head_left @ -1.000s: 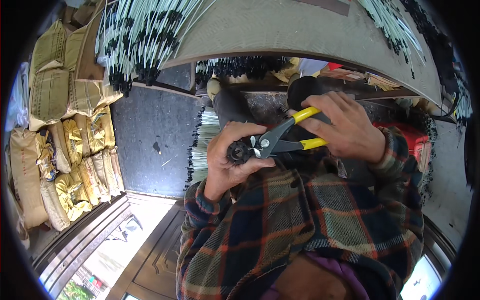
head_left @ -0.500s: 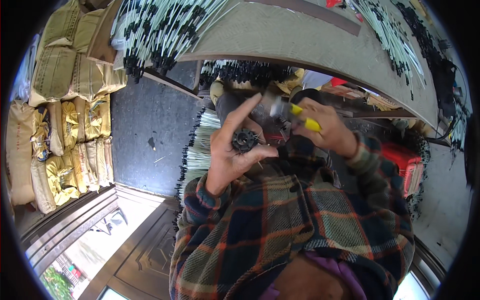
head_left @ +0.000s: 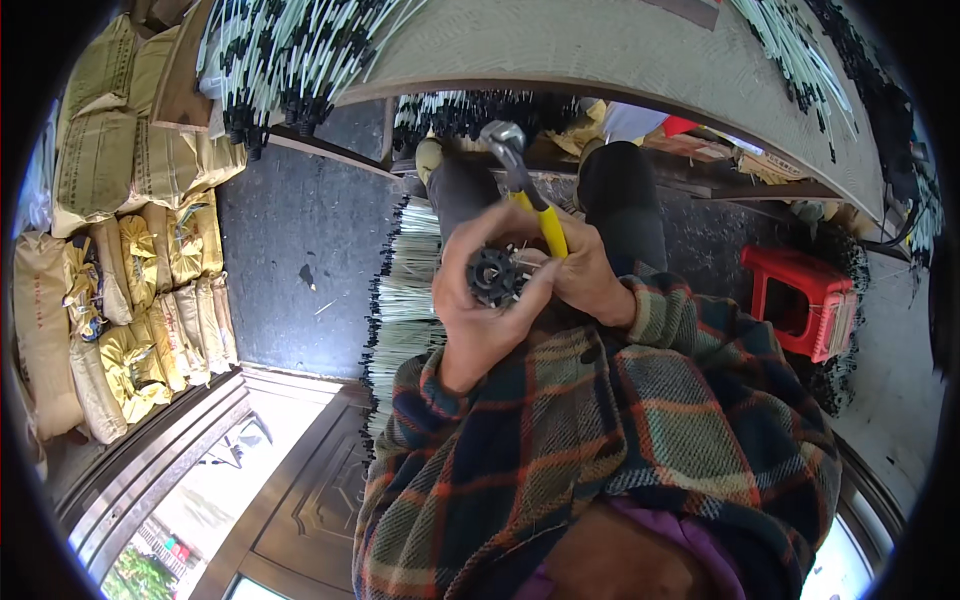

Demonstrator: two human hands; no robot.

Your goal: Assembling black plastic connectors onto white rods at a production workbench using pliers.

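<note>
My left hand (head_left: 468,310) is wrapped round a black, round, notched plastic part (head_left: 492,277) with a hole in its middle. Thin pale stems poke out beside it, partly hidden by my fingers. My right hand (head_left: 588,268) is closed on the yellow and black handle of a hammer (head_left: 550,228). Its metal head points up and away from me, above my left hand. The two hands are close together in front of my chest; whether they touch I cannot tell.
Bundles of pale rods with black ends lie on the bench (head_left: 560,50) ahead, and a long stack of rods (head_left: 408,285) stands left of my legs. Filled sacks (head_left: 95,160) are piled at the left wall. A red plastic stool (head_left: 835,310) stands at right.
My right hand has moved left and down towards my left hand, and the hammer has swung from sideways to pointing away. My left thumb and fingers have curled in closer round the black part.
</note>
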